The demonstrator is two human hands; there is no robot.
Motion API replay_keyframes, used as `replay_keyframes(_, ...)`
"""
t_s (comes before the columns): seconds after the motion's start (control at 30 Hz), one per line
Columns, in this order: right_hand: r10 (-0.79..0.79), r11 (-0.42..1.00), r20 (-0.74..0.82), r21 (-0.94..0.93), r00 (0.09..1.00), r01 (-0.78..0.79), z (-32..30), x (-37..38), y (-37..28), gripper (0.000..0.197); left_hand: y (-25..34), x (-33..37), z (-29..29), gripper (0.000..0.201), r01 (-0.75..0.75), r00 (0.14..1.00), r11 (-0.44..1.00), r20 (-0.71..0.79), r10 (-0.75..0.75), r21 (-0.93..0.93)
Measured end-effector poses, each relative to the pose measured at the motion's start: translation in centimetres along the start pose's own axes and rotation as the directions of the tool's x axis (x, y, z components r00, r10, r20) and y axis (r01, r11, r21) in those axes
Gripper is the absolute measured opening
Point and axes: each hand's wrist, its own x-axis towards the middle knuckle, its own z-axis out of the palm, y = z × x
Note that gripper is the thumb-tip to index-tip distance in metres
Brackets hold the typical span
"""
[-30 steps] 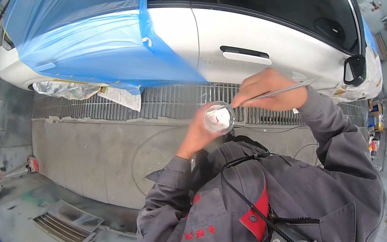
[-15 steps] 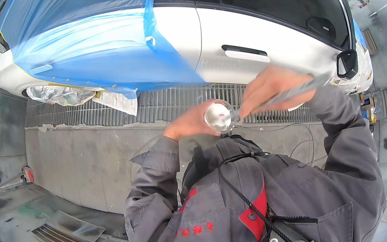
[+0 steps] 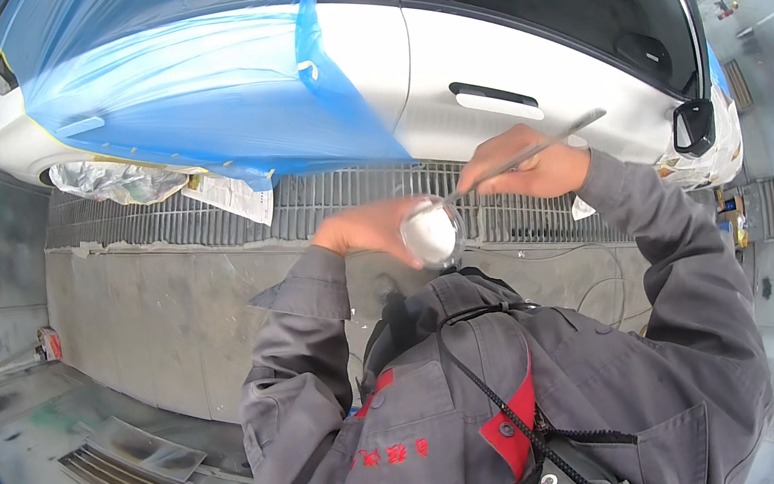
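My left hand [image 3: 373,231] is wrapped round a clear cup [image 3: 433,235], held in front of my chest. White liquid, looking like paint, shows inside it. Just right of the cup, my right hand [image 3: 524,162] grips a thin grey stir stick [image 3: 544,146]. The stick slants, its far end rising toward the car and its lower end at the cup's right rim. Whether that lower end dips into the liquid, I cannot tell.
A white car [image 3: 520,59] stands ahead, its left part under blue masking film [image 3: 211,87]. Crumpled silver film [image 3: 119,180] wraps the wheel, with paper hanging beside it. Floor grating [image 3: 330,200] runs below the car. A thin hose [image 3: 606,283] curls on the floor at right.
The right hand has moved up a little, and the stick now tilts higher, its lower end shifting from over the cup to its rim. The cup stays in my left hand.
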Motion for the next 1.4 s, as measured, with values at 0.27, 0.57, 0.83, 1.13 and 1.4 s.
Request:
replay_keyframes(0.27, 0.665, 0.678, -0.346, 0.651, 0.662, -0.341, 7.7, -3.3, 0.4, 0.022, -3.8, 1.5, 2.8, 0.088, 0.024, 0.89, 0.971, -0.437, -0.129, -0.236)
replay_keyframes(0.57, 0.16, 0.948, -0.228, -0.236, 0.96, -0.214, 5.3, -3.7, -3.3, 0.024, -3.9, 3.4, 5.6, 0.088, -0.1, 0.793, 0.994, -0.607, 0.052, -0.045)
replay_keyframes(0.83, 0.078, 0.964, -0.262, -0.227, 0.962, -0.14, 4.9, -3.0, -4.4, 0.021, -3.1, 3.3, 8.3, 0.09, -0.138, 0.689, 0.988, -0.723, 0.05, -0.064)
replay_keyframes(1.13, 0.49, 0.871, -0.469, 0.292, 0.735, -0.394, 6.8, -3.2, -2.9, 0.021, -5.5, 4.0, 9.8, 0.089, -0.175, 0.573, 0.982, -0.818, 0.039, -0.076)
replay_keyframes(1.4, 0.374, 0.928, -0.493, 0.202, 0.785, -0.315, 7.4, -3.3, -2.7, 0.02, -5.4, 4.8, 9.8, 0.087, -0.135, 0.506, 0.991, -0.86, 0.067, -0.003)
